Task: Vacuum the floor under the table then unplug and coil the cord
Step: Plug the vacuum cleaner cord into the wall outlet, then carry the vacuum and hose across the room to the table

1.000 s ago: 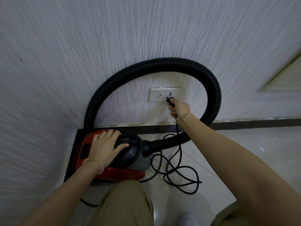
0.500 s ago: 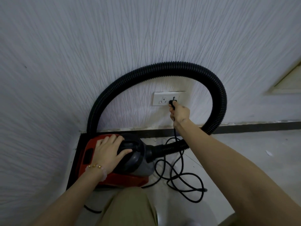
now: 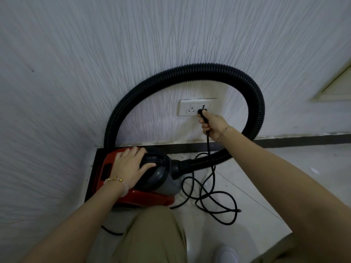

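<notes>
Head view: right hand (image 3: 212, 126) grips plug (image 3: 202, 111) at socket (image 3: 187, 110), left hand (image 3: 131, 166) rests open on vacuum (image 3: 163, 179); keep plug square.

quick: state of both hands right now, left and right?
Left hand: open, resting flat on the vacuum.
Right hand: closed, gripping the plug at the wall socket.

We see a pale tiled floor (image 3: 266, 186), edged by a dark strip (image 3: 303, 141) along the foot of the wall (image 3: 171, 44). In the corner sits a red and grey canister vacuum cleaner (image 3: 165, 179). Just to its right its black cord (image 3: 204, 196) lies in loose, overlapping loops (another short stretch shows at the vacuum's near left). A small white scrap (image 3: 314, 170) lies well apart, far right.
</notes>
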The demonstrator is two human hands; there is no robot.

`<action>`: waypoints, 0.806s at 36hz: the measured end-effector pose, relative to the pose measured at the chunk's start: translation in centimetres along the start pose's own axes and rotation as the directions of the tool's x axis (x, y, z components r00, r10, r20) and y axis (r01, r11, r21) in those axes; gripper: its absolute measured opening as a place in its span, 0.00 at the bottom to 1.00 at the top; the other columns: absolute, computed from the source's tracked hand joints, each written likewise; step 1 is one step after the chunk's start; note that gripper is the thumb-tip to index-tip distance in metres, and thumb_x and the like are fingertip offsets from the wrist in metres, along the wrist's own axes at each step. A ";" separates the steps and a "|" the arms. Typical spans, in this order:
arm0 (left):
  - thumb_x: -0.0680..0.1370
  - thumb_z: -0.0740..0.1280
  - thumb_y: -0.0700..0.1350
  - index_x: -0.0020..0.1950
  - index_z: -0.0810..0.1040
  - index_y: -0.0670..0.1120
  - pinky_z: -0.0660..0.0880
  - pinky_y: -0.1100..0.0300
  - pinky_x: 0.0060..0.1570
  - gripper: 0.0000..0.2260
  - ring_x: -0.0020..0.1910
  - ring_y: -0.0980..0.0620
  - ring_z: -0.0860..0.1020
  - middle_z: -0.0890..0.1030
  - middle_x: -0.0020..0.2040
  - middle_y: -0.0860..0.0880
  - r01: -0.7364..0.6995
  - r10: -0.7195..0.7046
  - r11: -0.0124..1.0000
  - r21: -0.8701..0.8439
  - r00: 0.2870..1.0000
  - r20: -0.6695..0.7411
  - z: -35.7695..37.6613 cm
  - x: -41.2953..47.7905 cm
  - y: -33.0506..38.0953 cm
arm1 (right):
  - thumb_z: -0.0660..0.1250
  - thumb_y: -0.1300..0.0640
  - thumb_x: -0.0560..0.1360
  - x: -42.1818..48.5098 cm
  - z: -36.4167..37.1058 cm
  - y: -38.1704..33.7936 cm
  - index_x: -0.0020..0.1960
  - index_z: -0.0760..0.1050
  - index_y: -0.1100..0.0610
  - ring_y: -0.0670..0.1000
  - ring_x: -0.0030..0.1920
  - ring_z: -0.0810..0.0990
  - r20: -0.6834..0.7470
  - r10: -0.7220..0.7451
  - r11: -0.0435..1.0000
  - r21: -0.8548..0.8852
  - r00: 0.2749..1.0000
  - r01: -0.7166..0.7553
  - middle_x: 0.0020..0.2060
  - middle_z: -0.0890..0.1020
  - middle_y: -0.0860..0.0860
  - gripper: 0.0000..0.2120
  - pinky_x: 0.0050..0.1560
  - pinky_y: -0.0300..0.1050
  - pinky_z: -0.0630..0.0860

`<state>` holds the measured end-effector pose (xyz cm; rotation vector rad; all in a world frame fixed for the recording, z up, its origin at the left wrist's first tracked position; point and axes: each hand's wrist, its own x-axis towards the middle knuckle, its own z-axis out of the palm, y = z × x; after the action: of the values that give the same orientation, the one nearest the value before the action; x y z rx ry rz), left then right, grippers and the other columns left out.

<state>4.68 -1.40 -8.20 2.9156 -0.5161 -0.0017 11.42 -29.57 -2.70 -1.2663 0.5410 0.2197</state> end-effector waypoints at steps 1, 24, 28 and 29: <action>0.70 0.45 0.68 0.54 0.74 0.49 0.68 0.52 0.49 0.30 0.50 0.46 0.76 0.78 0.49 0.49 0.000 0.000 1.000 -0.003 1.000 0.003 0.0 0.0 0.1 | 0.56 0.53 0.82 -0.2 0.1 0.0 0.44 0.73 0.56 0.41 0.21 0.65 -0.005 0.004 1.000 -0.015 1.000 -0.004 0.32 0.70 0.48 0.12 0.20 0.31 0.62; 0.68 0.42 0.69 0.60 0.73 0.49 0.68 0.52 0.55 0.36 0.57 0.46 0.75 0.78 0.57 0.47 0.018 -0.018 1.000 0.000 1.000 0.026 -0.2 -0.1 0.1 | 0.65 0.55 0.75 -8.4 0.0 -9.7 0.67 0.70 0.61 0.60 0.59 0.73 0.419 -0.828 -0.317 -0.898 0.372 0.306 0.60 0.75 0.59 0.23 0.58 0.50 0.70; 0.71 0.49 0.68 0.58 0.73 0.48 0.68 0.52 0.53 0.30 0.55 0.45 0.75 0.78 0.54 0.47 0.007 -0.007 1.000 0.009 1.000 0.010 0.0 0.0 0.1 | 0.64 0.49 0.77 -6.6 -0.8 -10.0 0.69 0.67 0.59 0.60 0.61 0.72 0.338 -0.724 -0.163 -0.931 0.602 0.326 0.61 0.75 0.58 0.24 0.59 0.53 0.70; 0.71 0.48 0.68 0.57 0.74 0.49 0.68 0.52 0.53 0.30 0.55 0.45 0.76 0.79 0.54 0.48 0.011 -0.011 1.000 0.018 1.000 0.006 -0.1 0.0 0.2 | 0.64 0.47 0.77 -6.4 -1.1 -9.7 0.69 0.68 0.59 0.60 0.61 0.72 0.332 -0.713 -0.168 -0.936 0.618 0.309 0.61 0.75 0.58 0.25 0.58 0.54 0.70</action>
<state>4.63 -1.56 -8.08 2.9373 -0.5040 -0.0079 10.00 -32.60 8.48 -2.8813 -0.0816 -0.5295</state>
